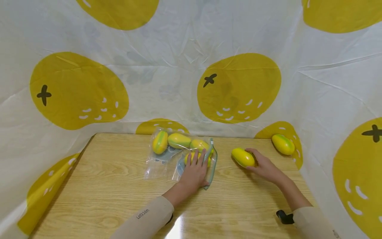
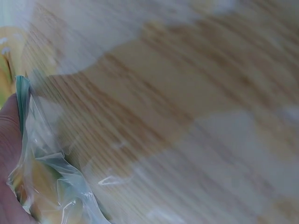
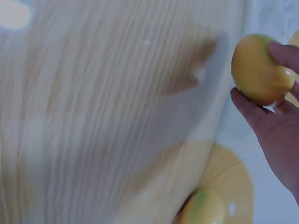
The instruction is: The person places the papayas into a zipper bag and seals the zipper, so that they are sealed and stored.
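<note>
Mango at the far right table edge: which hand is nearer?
Right. The right hand grips another mango just left of the edge mango. The left hand rests on the bag, farther left.

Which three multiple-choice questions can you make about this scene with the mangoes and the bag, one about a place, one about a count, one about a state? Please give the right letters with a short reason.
1. Where does the mango that no hand touches lie?
A. at the far right of the table, by the cloth
B. inside the bag
C. at the near left corner

2. How many mangoes show inside the clear bag?
A. one
B. four
C. seven

3. What does the right hand do?
A. lies flat on the table
B. grips a yellow mango
C. pulls the cloth

Answers: 1 A, it lies alone at the far right edge. 2 B, four show through the plastic. 3 B, the fingers curl round it, while the left hand rests on the bag.
</note>
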A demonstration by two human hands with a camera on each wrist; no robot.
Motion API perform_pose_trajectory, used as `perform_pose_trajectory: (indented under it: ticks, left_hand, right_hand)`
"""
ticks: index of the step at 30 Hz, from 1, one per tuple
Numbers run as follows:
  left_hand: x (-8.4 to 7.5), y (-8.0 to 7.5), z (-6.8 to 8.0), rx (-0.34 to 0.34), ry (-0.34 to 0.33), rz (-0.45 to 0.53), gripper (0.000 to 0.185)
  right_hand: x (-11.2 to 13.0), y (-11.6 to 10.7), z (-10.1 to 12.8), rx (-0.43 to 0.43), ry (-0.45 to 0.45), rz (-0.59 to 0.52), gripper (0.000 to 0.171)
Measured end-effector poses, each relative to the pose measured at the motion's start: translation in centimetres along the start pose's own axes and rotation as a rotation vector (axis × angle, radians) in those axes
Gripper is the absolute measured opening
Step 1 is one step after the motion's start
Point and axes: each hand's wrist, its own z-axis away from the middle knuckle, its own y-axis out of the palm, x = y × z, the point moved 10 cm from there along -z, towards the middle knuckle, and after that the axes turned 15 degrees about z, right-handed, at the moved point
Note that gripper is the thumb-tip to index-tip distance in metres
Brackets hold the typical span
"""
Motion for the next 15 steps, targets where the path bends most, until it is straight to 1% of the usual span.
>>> perform_pose_trajectory:
  ticks: [4, 7, 15]
  left_hand:
    - [0.1, 0.0, -0.1, -0.005, -0.007, -0.001, 0.113]
    - [0.1, 0.1, -0.1, -0.011, -0.005, -0.007, 0.113]
    - [0.0, 0.2, -0.1, -0.012, 0.006, -0.048, 0.114]
  right_hand:
    - [2.5, 0.4, -0.4, 0.032, -0.059, -0.018, 0.070]
    - [3.9, 0.7, -0.7, 0.046, -0.092, -0.028, 0.070]
    - [5.7, 2.0, -1.4, 0.073, -0.114, -0.105, 0.072]
